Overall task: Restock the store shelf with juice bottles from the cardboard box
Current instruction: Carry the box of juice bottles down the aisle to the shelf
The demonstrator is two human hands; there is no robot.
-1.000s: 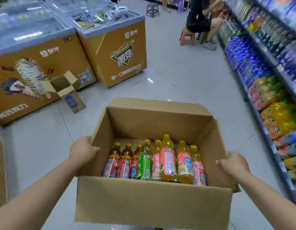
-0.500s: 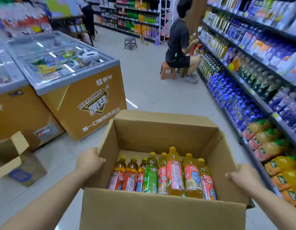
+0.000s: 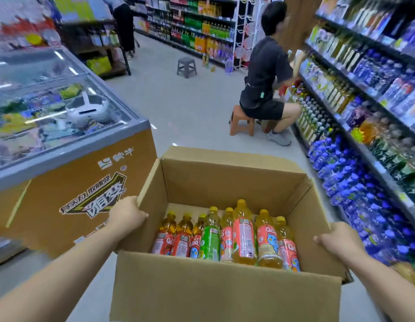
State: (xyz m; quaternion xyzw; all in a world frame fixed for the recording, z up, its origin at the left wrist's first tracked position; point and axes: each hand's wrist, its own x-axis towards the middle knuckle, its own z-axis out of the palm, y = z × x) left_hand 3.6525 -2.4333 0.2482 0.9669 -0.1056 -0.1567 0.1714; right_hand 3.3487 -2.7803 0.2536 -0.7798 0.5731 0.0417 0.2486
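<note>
I hold an open cardboard box (image 3: pixel 225 289) in front of me above the aisle floor. My left hand (image 3: pixel 127 214) grips its left wall and my right hand (image 3: pixel 336 240) grips its right wall. Inside, several juice bottles (image 3: pixel 243 235) with yellow caps stand in a row against the near side; most have pink labels, one has a green label (image 3: pixel 210 238). The store shelf (image 3: pixel 374 163) runs along the right, stocked with blue bottles and other drinks.
A glass-topped chest freezer (image 3: pixel 69 182) with an orange front stands close on the left. Ahead, a person (image 3: pixel 264 84) in black sits on an orange stool (image 3: pixel 241 123) at the shelf. A grey stool (image 3: pixel 186 66) stands farther down the aisle.
The view has tilted up and moved forward along the aisle with the box. The small open box on the floor at the left has left the view. Both hands keep their grip.
</note>
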